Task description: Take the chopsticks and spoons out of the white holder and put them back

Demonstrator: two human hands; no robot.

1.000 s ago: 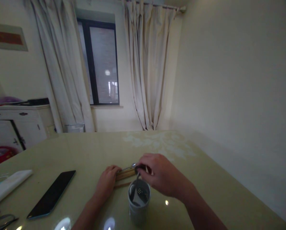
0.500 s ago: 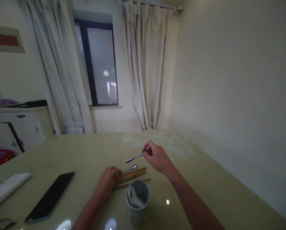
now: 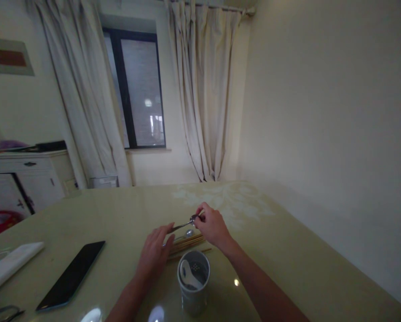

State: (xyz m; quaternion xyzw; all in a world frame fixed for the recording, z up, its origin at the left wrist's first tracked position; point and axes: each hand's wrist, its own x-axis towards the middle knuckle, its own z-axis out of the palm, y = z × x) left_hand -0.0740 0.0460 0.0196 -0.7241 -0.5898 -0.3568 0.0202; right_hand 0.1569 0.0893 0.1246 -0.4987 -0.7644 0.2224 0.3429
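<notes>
**Spoon up in the air, most of the cutlery not in the holder yet**

So the right hand [image 3: 211, 226] has its fingers pinched on the bowl end of a metal spoon [image 3: 183, 224], holding it just above the bench [image 3: 287, 250] with the handle pointing toward the left hand [image 3: 153, 255]. Left hand's fingers are spread apart and flat, fingertips right at the spoon's handle tip; can't tell if they actually touch it. Under the two hands there's a second spoon [image 3: 188, 233] lying on a bundle of wooden chopsticks [image 3: 187, 243], all flat on the bench.

Progress-wise, I'd say it's early: the grey utensil holder [image 3: 194, 286] standing just in front of the chopsticks only has a white ceramic spoon [image 3: 187, 273] in it. The metal spoons and chopsticks are all outside it.

The bench is a glossy pale yellow-green top with a faint floral pattern at the far end. A black phone [image 3: 71, 275] lies off to the left, with a white flat thing [image 3: 9, 264] beyond it. Room has cream curtains [image 3: 203, 98] around a dark window [image 3: 138, 89] and a white cabinet [image 3: 22, 176] on the left.
</notes>
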